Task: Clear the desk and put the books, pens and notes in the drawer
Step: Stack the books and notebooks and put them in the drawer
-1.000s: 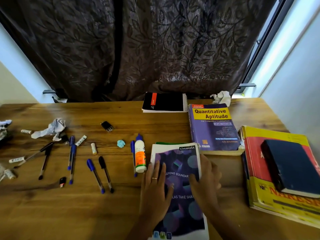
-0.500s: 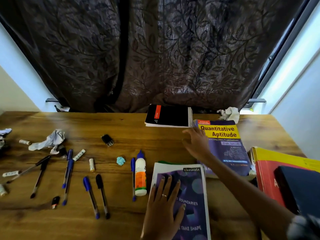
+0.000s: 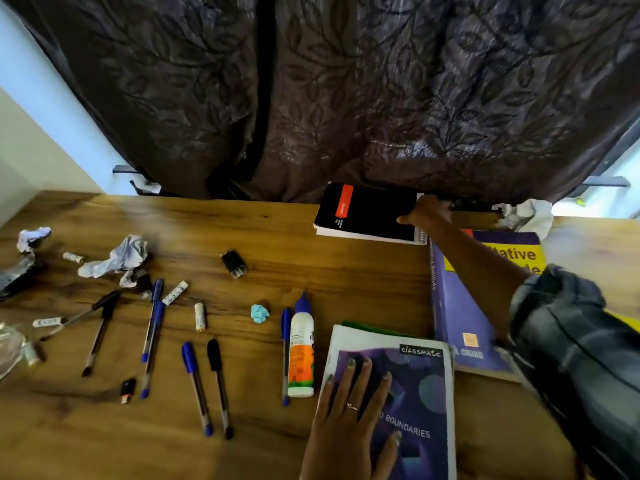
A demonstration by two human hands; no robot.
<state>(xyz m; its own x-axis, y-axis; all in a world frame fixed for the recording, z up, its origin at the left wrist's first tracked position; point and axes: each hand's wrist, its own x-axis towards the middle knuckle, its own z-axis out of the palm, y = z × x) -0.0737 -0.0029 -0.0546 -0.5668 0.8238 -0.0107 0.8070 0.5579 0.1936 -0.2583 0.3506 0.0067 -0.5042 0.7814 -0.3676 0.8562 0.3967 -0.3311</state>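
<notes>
My left hand (image 3: pixel 349 420) lies flat, fingers spread, on the purple classmate notebook (image 3: pixel 415 403) at the desk's near edge. My right hand (image 3: pixel 427 213) reaches to the back of the desk and grips the right edge of the black spiral notebook (image 3: pixel 363 213) with a red stripe. Under my right forearm lies the purple Quantitative Aptitude book (image 3: pixel 460 306). Several blue and black pens (image 3: pixel 197 386) are scattered on the left half of the wooden desk (image 3: pixel 311 265). No drawer is in view.
A glue bottle (image 3: pixel 302 348) and a blue pen lie left of the classmate notebook. Crumpled paper (image 3: pixel 114 258), small caps, a light blue wad (image 3: pixel 259 312) and a black clip (image 3: pixel 233 264) lie around. More crumpled paper (image 3: pixel 526 213) sits back right. A dark curtain (image 3: pixel 346 91) hangs behind.
My right hand left the classmate notebook, passed over the Quantitative Aptitude book and took hold of the black spiral notebook. My left hand stayed flat on the classmate notebook. The view tilted up.
</notes>
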